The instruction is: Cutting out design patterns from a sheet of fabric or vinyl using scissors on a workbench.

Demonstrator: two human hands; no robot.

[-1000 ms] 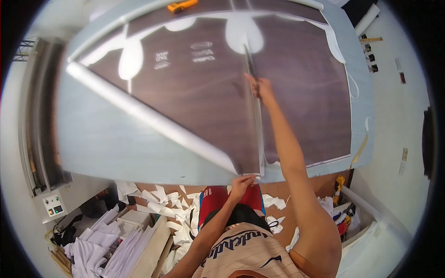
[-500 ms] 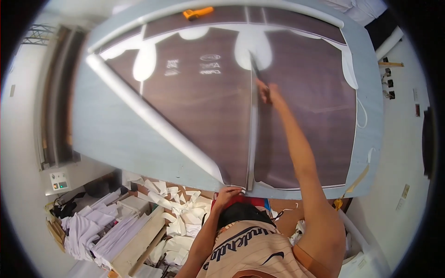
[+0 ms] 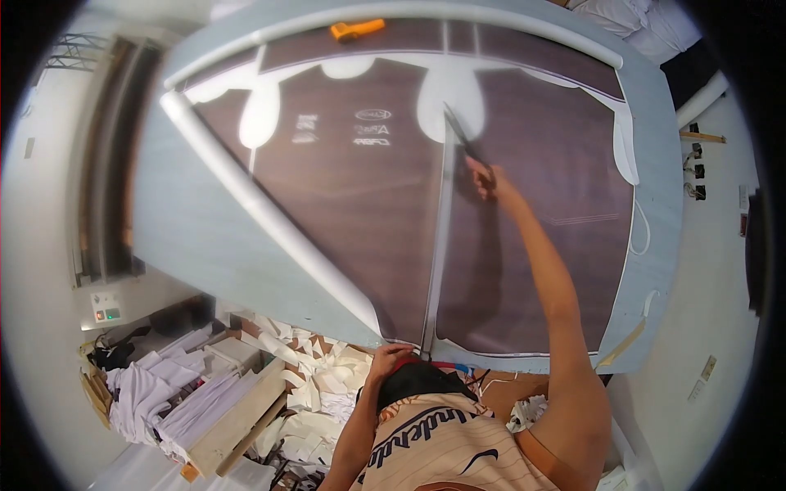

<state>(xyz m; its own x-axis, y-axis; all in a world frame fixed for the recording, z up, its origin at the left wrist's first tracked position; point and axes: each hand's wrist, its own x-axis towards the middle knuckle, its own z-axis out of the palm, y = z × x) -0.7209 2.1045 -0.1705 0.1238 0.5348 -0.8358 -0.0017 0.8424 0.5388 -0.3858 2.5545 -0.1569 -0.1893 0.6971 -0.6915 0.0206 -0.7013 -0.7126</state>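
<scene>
A large dark brown printed sheet (image 3: 352,188) with white curved shapes and small white markings lies on the pale blue table. My right hand (image 3: 483,178) is closed around a pair of scissors (image 3: 455,127) above the sheet. Their dark blades point up and left over a white rounded shape (image 3: 465,92), at the far end of a narrow pale strip (image 3: 439,245) between two dark panels. At the table's near edge my left hand (image 3: 391,358) has its fingers closed on the sheet's edge, close to the strip's near end; the fingertips are partly hidden.
A white roll (image 3: 270,217) slants across the sheet's left side, and another runs along the far edge. An orange tool (image 3: 358,30) rests at the back of the table (image 3: 180,213). White scraps (image 3: 315,368) and folded white cloth (image 3: 151,393) lie below the near edge.
The whole view has shifted a little. My right hand, with the scissors, has come slightly nearer and to the right. My left hand has moved a little left along the near edge.
</scene>
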